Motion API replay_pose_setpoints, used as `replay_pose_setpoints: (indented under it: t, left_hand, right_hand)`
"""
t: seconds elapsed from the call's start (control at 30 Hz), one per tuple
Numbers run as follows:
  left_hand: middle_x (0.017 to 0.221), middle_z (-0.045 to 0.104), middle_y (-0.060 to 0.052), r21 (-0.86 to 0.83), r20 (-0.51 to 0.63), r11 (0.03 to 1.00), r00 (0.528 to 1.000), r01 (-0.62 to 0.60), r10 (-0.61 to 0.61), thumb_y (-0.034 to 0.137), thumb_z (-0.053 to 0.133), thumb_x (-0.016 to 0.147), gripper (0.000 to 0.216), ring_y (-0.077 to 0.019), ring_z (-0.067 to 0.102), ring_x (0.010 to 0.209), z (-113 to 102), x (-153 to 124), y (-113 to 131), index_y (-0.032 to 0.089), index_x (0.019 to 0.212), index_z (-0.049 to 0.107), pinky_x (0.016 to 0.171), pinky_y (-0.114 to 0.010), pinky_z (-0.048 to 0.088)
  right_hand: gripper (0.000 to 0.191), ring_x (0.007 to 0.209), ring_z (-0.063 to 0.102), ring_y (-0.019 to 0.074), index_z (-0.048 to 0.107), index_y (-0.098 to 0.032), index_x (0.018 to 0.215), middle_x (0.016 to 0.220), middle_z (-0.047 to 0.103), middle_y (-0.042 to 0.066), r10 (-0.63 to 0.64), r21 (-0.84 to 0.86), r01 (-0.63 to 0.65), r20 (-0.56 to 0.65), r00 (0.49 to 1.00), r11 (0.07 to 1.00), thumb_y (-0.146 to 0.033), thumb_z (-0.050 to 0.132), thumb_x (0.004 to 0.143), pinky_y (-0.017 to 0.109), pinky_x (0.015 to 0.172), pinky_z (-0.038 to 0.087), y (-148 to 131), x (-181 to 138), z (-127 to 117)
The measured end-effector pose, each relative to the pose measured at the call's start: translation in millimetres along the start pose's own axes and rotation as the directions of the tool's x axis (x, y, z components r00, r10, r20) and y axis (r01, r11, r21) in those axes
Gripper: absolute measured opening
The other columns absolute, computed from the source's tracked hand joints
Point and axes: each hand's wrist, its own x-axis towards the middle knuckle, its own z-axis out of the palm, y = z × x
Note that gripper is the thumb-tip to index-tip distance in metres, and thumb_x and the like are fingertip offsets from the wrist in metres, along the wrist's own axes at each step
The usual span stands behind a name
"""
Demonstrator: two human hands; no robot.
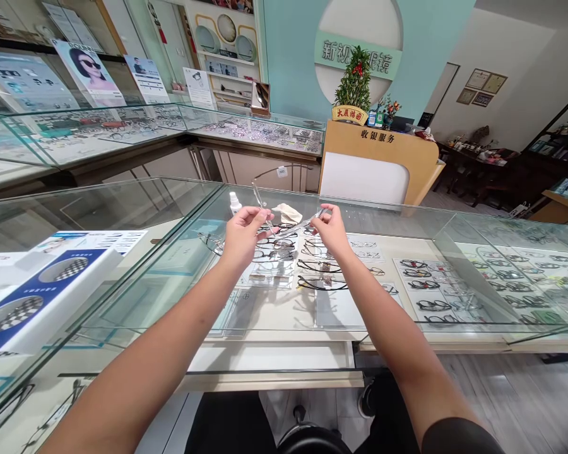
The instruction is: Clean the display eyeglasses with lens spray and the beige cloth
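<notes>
Both of my hands hold a pair of clear-framed eyeglasses above the glass counter. My left hand pinches one side of the frame, with a thin temple arm sticking up past the fingers. On the other side, my right hand grips the far end between thumb and fingers. Behind the glasses a crumpled cream cloth lies on the glass top. A small white bottle stands just beyond my left hand. Beneath the glass, dark-rimmed eyeglasses rest in rows.
The glass display counter stretches across in front of me, and a drawer sits under it. At left lies a blue and white box. Farther back stand a wooden cashier desk and more glass cases. Below me is a black stool.
</notes>
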Motion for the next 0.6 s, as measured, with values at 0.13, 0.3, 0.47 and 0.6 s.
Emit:
replay_pose_setpoints:
  t: [0.13,0.3,0.47,0.6]
  left_hand:
    - [0.11,0.074,-0.005,-0.001,-0.055,0.999,0.997,-0.046,0.046,0.057,0.101,0.069,0.054,-0.0244,0.073,0.113,-3.7,3.2,1.6,0.022,0.091,0.068,0.087,-0.041,0.073]
    - [0.104,0.074,-0.007,0.07,-0.012,0.997,0.999,-0.032,0.033,0.062,0.102,0.065,0.057,-0.0274,0.073,0.111,-1.7,2.7,-3.3,0.021,0.089,0.069,0.085,-0.042,0.071]
    - [0.111,0.073,-0.008,0.153,0.134,0.988,0.991,-0.038,0.017,0.062,0.1,0.07,0.054,-0.024,0.069,0.103,4.9,-5.5,-6.4,0.02,0.091,0.075,0.083,-0.039,0.069]
    - [0.122,0.072,-0.01,0.166,0.211,0.986,0.977,-0.031,-0.004,0.061,0.099,0.072,0.051,-0.0245,0.069,0.106,8.2,-11.2,-6.0,0.019,0.092,0.077,0.077,-0.032,0.066]
  right_hand:
    - [0.058,0.074,0.069,0.0203,0.043,-0.027,0.124,0.084,0.064,-0.008,0.066,-0.103,-0.063,0.031,0.997,0.993,-0.034,0.073,0.075,0.039,0.081,0.054,2.0,-1.0,1.7]
    - [0.058,0.125,0.066,0.0374,0.053,-0.022,0.13,0.135,0.068,0.016,-0.099,-0.47,0.028,-0.127,0.987,0.882,-0.037,0.078,0.079,0.055,0.108,0.051,-8.5,-9.0,-1.6]
    - [0.053,0.14,0.057,0.0379,0.063,-0.022,0.142,0.146,0.067,0.016,-0.386,-0.583,0.413,0.179,0.905,0.7,-0.038,0.075,0.093,0.057,0.122,0.045,-13.8,-24.3,6.5]
    - [0.044,0.138,0.063,0.0342,0.069,-0.023,0.14,0.146,0.071,0.014,-0.361,-0.493,0.546,0.423,0.831,0.678,-0.039,0.075,0.099,0.053,0.123,0.047,-4.5,-29.4,18.0]
